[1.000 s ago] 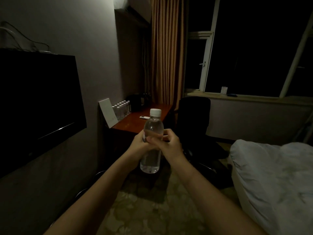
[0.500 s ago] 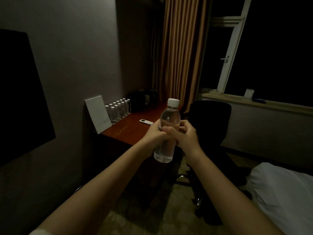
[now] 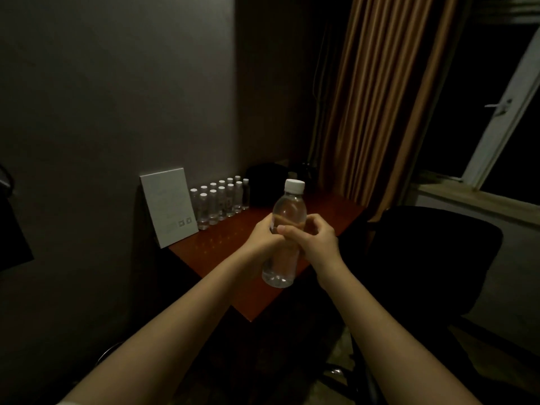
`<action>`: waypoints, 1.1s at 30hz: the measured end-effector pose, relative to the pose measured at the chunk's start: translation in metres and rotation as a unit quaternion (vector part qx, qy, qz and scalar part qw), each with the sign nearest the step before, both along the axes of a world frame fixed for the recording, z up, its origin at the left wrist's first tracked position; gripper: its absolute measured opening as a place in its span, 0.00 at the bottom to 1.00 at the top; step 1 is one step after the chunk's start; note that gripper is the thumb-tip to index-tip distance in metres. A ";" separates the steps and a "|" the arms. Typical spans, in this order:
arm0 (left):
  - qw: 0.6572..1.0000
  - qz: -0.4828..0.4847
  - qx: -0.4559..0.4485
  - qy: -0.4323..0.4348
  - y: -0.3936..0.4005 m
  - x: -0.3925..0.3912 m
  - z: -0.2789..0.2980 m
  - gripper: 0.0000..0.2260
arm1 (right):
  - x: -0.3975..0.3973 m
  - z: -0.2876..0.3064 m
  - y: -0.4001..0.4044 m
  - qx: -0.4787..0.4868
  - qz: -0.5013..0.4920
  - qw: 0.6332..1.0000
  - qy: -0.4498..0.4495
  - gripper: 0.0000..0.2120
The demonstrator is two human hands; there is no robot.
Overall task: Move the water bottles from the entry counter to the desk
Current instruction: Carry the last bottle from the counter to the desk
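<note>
- Since half a second ago I have come closer to the desk [image 3: 251, 293]: its near corner now sits right under my forearms, and the bottle I carry hangs over the desktop instead of short of it.
- My left hand [image 3: 263, 238] and right hand [image 3: 317, 242] are pressed together, both wrapped round the middle of the water bottle [image 3: 287, 229]; the fingers overlap at the front.
- The bottle is clear, smooth plastic, slightly tilted, with a ribbed white screw cap, a rounded shoulder and a dimpled base. It looks full of clear water and has no label that I can make out.
- The desk is glossy reddish-brown wood with a sharp square corner.
- At its back, against the matte grey wall, a cluster of small bottles [image 3: 220, 204] with white caps stands in two rows.
- Just left of them a stiff white card [image 3: 169, 206] leans on the wall.
- A pleated tan curtain [image 3: 377, 97] hangs to the right, and a black office chair [image 3: 432, 258] stands beside the desk.
</note>
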State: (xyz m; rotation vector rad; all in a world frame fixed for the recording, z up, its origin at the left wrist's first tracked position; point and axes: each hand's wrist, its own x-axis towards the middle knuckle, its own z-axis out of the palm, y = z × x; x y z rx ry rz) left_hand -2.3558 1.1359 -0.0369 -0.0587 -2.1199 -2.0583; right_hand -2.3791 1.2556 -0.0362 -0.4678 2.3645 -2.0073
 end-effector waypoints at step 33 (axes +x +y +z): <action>0.960 0.242 -0.042 -0.132 -0.183 -0.647 -0.083 0.23 | -0.690 -0.075 -0.203 0.100 0.137 0.985 0.002 0.14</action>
